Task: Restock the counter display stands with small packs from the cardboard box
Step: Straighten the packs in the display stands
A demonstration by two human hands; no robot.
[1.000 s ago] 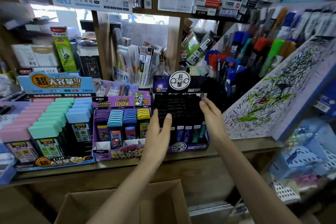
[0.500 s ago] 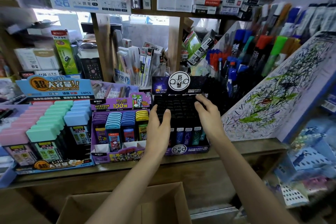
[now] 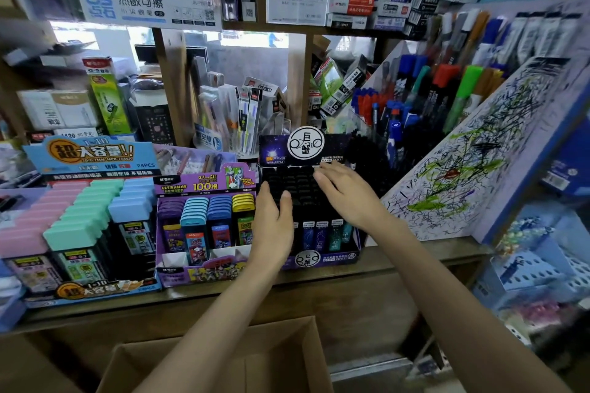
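Packs [image 3: 300,188] with black caps fill the black stand [image 3: 332,257] in tiered rows, and both of my hands are on them. The left hand [image 3: 274,226] lies along the stand's left side, fingers straight, thumb raised over the caps. The right hand [image 3: 348,198] is spread flat across the upper rows, its fingertips up near the header card. Neither hand grasps anything: both are released, palms down, only touching.

I read this as squaring up, not loading. Flat palms suit it, since they press many caps level at once and nudge the columns together without pulling any pack out of its slot. One hand on the side and one on top also keeps the light card stand from sliding back on the counter [image 3: 431,260] while I push.

The stand sits between the purple stand [image 3: 204,274], just beside it on the left, and the scribbled board [image 3: 479,169] leaning on the right. Further left is the blue stand [image 3: 95,292] with its pastel caps, and it looks well filled. The purple one shows white empty pockets in its front row, so I judge that is where more stock belongs.

The box [image 3: 287,360] stands open below the counter edge, under my forearms, within easy reach for the next pick. My arms cover much of its inside; in the part that shows I can make out no packs.
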